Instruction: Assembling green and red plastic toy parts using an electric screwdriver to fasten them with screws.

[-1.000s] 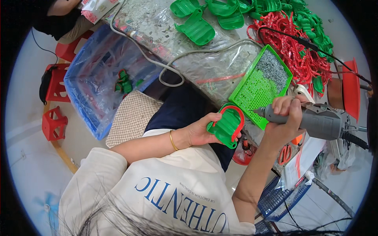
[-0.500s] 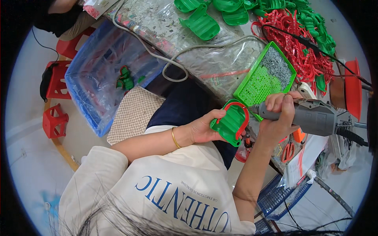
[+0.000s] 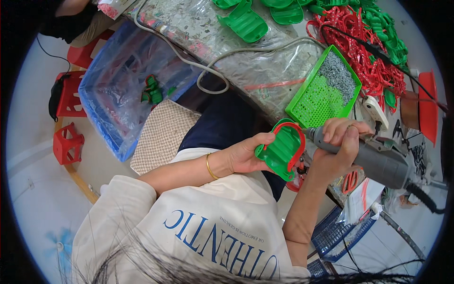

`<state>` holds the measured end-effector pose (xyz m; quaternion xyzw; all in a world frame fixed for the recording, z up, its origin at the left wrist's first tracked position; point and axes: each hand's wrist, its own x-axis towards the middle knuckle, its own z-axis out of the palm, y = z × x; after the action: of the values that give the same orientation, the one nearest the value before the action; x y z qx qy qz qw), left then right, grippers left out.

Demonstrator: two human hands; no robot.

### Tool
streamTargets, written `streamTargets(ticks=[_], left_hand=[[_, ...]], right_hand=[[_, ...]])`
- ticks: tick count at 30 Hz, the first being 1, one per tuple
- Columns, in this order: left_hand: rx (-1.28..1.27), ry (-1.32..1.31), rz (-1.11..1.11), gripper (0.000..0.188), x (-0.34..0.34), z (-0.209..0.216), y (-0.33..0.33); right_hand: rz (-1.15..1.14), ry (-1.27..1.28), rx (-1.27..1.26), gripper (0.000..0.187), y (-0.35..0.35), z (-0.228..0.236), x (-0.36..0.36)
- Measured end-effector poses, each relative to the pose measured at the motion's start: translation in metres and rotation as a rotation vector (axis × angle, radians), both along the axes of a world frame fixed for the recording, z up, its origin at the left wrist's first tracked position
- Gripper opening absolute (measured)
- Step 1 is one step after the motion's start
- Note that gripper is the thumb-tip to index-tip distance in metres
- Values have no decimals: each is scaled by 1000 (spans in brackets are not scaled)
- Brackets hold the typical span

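Note:
My left hand point(image 3: 245, 154) holds a green plastic ribbed piece point(image 3: 280, 149) with a red strap along its rim, tilted up in front of my lap. My right hand point(image 3: 336, 144) grips a grey electric screwdriver point(image 3: 373, 158), its tip touching the right edge of the green piece. A gold bangle circles my left wrist. Just above the hands, a green perforated tray point(image 3: 321, 94) with a heap of small grey screws lies on the table's edge.
The table point(image 3: 227, 47), covered in clear plastic, carries more green pieces point(image 3: 246, 21), a pile of red straps point(image 3: 359, 52) and a grey hose. A blue plastic-lined crate point(image 3: 123, 90) stands on the floor at left beside red stools point(image 3: 68, 142). A blue basket point(image 3: 336, 232) sits at lower right.
Both hands have shifted slightly right and down; the screwdriver tip has come up against the green piece's edge. The view has drifted a little.

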<state>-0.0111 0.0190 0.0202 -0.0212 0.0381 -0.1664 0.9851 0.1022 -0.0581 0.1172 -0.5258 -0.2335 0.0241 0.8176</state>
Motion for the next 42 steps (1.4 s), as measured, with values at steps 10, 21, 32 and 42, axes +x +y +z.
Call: streamTargets(ticks=[10, 21, 32, 42], left_hand=[[69, 91, -1, 62, 2, -7, 2], [-1, 78, 25, 59, 7, -12, 0], [96, 113, 6, 62, 8, -12, 3], [86, 62, 34, 58, 7, -16, 4]], right_hand=[[44, -2, 38, 19, -17, 16, 31], [-150, 100, -129, 19, 3, -32, 32], [-188, 86, -156, 13, 6, -37, 33], [-130, 46, -46, 15, -6, -10, 30]])
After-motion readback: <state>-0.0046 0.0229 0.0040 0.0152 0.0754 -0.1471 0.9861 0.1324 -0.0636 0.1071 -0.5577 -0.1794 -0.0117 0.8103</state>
